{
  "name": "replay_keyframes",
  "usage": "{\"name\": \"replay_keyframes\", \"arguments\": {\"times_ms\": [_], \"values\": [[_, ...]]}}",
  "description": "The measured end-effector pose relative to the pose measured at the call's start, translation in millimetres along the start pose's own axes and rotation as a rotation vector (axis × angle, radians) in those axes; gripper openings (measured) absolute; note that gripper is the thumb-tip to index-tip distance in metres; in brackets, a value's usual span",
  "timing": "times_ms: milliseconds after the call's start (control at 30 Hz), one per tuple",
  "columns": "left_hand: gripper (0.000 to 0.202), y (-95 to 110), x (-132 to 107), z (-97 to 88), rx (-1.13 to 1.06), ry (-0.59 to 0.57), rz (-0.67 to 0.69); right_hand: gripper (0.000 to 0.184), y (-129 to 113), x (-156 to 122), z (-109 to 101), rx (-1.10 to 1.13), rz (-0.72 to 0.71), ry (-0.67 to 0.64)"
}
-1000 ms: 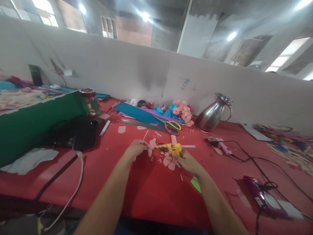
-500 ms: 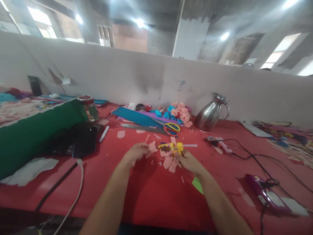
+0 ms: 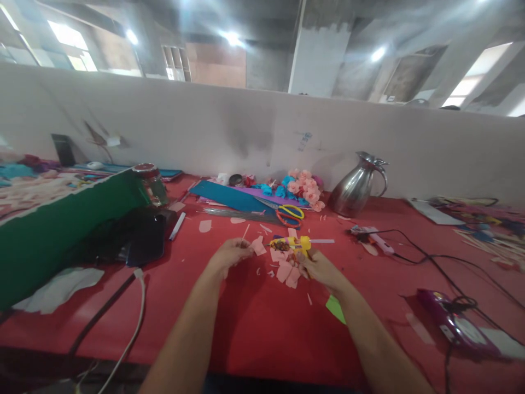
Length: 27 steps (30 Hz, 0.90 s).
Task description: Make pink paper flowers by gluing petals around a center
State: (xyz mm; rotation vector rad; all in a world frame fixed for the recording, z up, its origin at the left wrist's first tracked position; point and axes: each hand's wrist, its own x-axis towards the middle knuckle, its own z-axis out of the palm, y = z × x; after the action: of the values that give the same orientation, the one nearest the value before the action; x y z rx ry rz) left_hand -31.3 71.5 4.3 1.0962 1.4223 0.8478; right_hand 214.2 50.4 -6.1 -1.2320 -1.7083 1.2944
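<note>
My right hand (image 3: 322,268) is closed round the handle of a yellow hot glue gun (image 3: 293,244), whose nozzle points left. A clear glue stick (image 3: 323,241) juts from its back end. My left hand (image 3: 232,254) is closed in a pinch just left of the nozzle. At its fingertips shows a pink paper petal (image 3: 258,246), and a thin pale stick (image 3: 246,231) rises beside them. Whether the fingers hold both cannot be made out. More pink paper petals (image 3: 288,273) and small scraps lie on the red table under the glue gun.
Scissors (image 3: 289,215) lie on blue paper (image 3: 229,195) beyond my hands, near paper flowers (image 3: 305,189). A steel jug (image 3: 355,189) stands back right. Cords cross the right side by a purple box (image 3: 455,323). At left are a green box (image 3: 69,230), a jar (image 3: 151,183) and a phone (image 3: 145,241).
The view has shifted slightly, so the table's things sit a little further right. Both hands keep nearly the same pose, with the glue gun nozzle still close to the left fingertips.
</note>
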Motion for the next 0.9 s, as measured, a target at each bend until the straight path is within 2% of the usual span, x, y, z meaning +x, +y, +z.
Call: {"name": "replay_keyframes", "arguments": {"times_ms": [167, 267, 567, 800, 900], "values": [[0.023, 3.4, -1.5, -2.3, 0.07, -0.008, -0.069, 0.057, 2.7, 2.0, -0.8, 0.013, -0.001, -0.014], [0.017, 6.2, -5.3, -0.9, 0.115, -0.036, -0.047, 0.058, 4.8, 2.8, -0.8, 0.003, 0.0, -0.027], [0.031, -1.2, -2.2, -6.8, 0.24, -0.003, 0.03, 0.055, 2.1, 1.3, 1.9, 0.007, 0.034, -0.015], [0.025, -5.3, 1.3, -7.6, 0.172, -0.129, 0.031, 0.057, 2.8, 1.3, 0.7, -0.006, 0.042, -0.02], [0.024, -7.9, 3.6, -10.1, 0.206, -0.178, 0.018, 0.056, 2.7, 0.9, 1.0, -0.004, 0.047, -0.009]]}}
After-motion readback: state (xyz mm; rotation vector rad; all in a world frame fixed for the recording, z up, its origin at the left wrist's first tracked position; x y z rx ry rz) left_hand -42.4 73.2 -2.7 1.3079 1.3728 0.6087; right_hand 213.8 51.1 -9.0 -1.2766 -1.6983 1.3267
